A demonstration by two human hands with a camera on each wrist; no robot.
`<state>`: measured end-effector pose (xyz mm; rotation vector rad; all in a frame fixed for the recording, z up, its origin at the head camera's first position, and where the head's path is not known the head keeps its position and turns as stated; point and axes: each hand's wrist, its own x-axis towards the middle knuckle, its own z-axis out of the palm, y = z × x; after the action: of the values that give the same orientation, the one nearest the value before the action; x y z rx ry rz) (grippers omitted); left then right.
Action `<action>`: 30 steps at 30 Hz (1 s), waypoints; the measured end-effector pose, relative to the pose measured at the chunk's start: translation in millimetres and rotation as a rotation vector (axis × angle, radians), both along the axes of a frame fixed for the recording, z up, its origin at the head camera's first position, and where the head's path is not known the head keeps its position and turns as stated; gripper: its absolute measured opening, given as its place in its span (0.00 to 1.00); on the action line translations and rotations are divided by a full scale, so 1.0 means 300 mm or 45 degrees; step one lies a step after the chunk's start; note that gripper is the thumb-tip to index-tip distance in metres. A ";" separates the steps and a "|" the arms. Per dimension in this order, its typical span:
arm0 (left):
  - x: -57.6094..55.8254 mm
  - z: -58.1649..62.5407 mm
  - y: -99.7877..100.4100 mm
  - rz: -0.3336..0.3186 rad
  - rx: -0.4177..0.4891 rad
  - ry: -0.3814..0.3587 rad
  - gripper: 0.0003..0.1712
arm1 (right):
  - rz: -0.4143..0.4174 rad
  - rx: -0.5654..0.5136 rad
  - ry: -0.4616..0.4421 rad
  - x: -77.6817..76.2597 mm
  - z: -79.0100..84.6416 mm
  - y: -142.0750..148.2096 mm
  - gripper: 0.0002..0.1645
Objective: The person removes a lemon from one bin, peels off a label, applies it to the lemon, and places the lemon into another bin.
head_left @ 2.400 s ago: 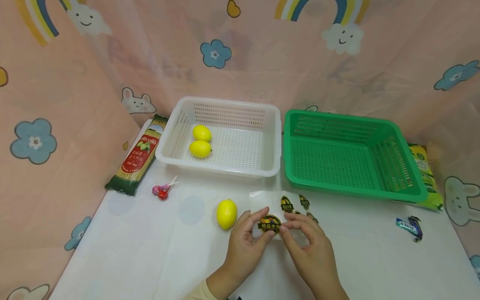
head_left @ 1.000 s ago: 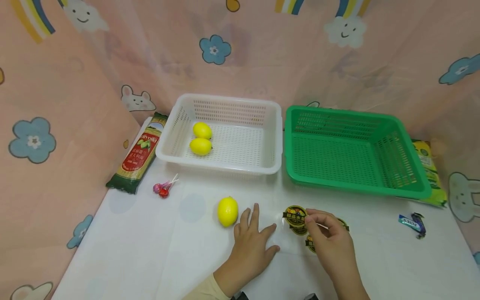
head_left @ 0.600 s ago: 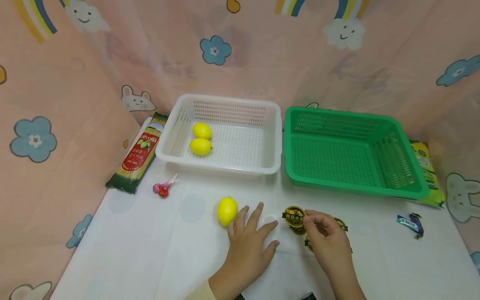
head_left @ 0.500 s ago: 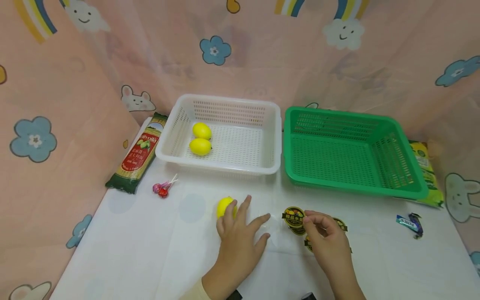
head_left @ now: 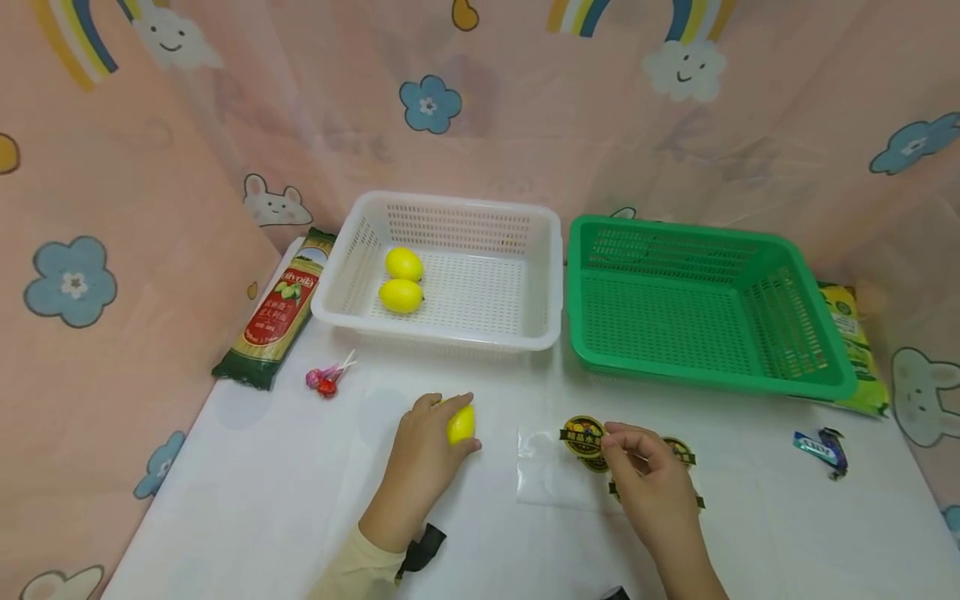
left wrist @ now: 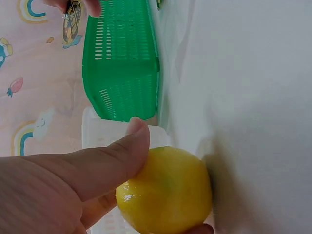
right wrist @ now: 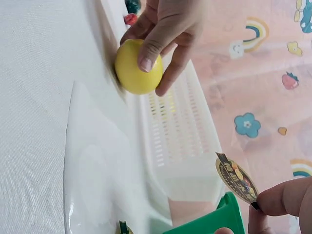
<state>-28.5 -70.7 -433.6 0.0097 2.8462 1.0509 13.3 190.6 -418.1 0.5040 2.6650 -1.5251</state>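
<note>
My left hand (head_left: 422, 450) curls its fingers and thumb round a yellow lemon (head_left: 461, 425) in front of the white basket. The left wrist view shows the lemon (left wrist: 168, 190) large beside the thumb, close to the white tabletop. My right hand (head_left: 654, 479) pinches the right edge of a round black-and-gold fruit sticker (head_left: 582, 437) between thumb and forefinger. In the right wrist view the sticker (right wrist: 237, 178) stands free in the air, held by its end. Below it lies a clear sticker sheet (head_left: 536, 479) with several similar stickers, partly hidden by the hand.
A white basket (head_left: 450, 333) holding two lemons (head_left: 402, 296) stands at the back, beside a green basket (head_left: 720, 379). Left lie a pasta packet (head_left: 277, 308) and lollipops (head_left: 325, 381). Right are small wrapped candies (head_left: 821, 450) and a yellow-green packet (head_left: 851, 350).
Both hands were at one sticker before; the right hand then held it alone, slightly to the right. The left hand opened, moved left to the lemon and now grips it.
</note>
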 end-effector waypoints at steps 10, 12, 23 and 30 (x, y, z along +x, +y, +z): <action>0.009 -0.025 -0.008 -0.036 0.097 0.030 0.35 | 0.006 -0.044 -0.035 0.000 -0.009 -0.011 0.17; 0.010 -0.034 -0.005 -0.041 0.126 0.043 0.36 | 0.009 -0.056 -0.038 0.001 -0.009 -0.022 0.15; 0.028 -0.038 0.067 -0.173 1.210 -0.016 0.40 | 0.049 -0.229 0.100 -0.005 0.068 -0.102 0.12; 0.047 -0.032 0.102 -0.276 1.461 0.042 0.42 | 0.081 -0.252 0.120 -0.020 0.117 -0.133 0.11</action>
<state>-14.4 -40.0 -443.3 0.4020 1.7961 2.3865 7.4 150.7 -383.1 0.3414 2.5286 -1.8106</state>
